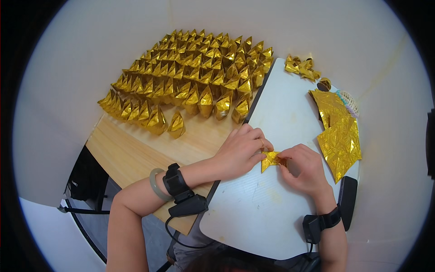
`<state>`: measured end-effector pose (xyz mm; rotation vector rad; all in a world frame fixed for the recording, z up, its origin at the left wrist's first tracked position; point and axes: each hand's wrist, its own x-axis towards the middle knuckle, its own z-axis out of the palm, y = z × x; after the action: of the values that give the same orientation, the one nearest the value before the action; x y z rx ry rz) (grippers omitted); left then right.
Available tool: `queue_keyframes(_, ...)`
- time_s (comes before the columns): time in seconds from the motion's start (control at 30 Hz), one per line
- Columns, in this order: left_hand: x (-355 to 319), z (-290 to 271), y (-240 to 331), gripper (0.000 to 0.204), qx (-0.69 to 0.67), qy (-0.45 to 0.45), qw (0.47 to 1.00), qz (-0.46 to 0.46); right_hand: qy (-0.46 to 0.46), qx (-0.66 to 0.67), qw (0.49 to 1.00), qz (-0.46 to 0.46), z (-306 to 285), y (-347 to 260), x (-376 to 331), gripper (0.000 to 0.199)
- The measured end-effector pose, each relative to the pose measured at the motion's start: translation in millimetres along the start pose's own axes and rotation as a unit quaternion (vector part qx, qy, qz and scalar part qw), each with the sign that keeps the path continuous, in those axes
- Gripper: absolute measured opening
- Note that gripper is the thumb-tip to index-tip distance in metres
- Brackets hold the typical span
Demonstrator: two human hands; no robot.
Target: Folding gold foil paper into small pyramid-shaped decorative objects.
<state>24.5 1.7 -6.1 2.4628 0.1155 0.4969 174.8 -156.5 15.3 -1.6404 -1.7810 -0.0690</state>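
Note:
A small piece of folded gold foil paper lies low over the white board, between my two hands. My left hand has its thumb and forefinger closed on the paper's left end. With thumb and fingertips, my right hand pinches the right end, covering part of it. The paper looks flat, with pointed corners on its left side. Flat gold foil sheets lie stacked to the right of my right hand. Beyond my left hand stand rows of finished-looking gold foil ingot shapes.
The white board lies beside a wooden tabletop. Several loose folded gold pieces sit at its far end, near a woven white ball-like thing. A black oblong object lies at the right edge. Pale walls curve around the table.

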Motion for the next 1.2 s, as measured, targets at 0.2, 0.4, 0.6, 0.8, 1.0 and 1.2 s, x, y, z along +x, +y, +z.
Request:
queue_keyframes(0.2, 1, 1, 1, 0.021, -0.01, -0.008, 1.0, -0.003, 0.008, 0.027, 0.996, 0.08, 4, 2, 0, 0.031)
queue_keyframes(0.4, 1, 1, -1, 0.018, -0.028, 0.005, 1.0, -0.003, -0.05, 0.047, 0.981, 0.182, 5, 9, -5, 0.035)
queue_keyframes(0.6, 5, -1, 6, 0.017, -0.12, 0.003, 0.992, -0.026, 0.013, 0.374, 0.882, 0.287, 15, 5, -8, 0.024)
queue_keyframes(0.8, 5, 1, 0, 0.014, -0.181, 0.041, 0.981, -0.057, 0.02, 0.431, 0.842, 0.325, 1, 0, -1, 0.021)
queue_keyframes(1.0, 5, 2, 4, 0.015, -0.351, 0.031, 0.926, -0.135, -0.018, 0.349, 0.885, 0.307, 13, -8, -2, 0.028)
queue_keyframes(1.2, 10, -2, -1, 0.017, -0.5, -0.019, 0.842, -0.2, -0.002, 0.357, 0.9, 0.249, 11, -4, -1, 0.039)
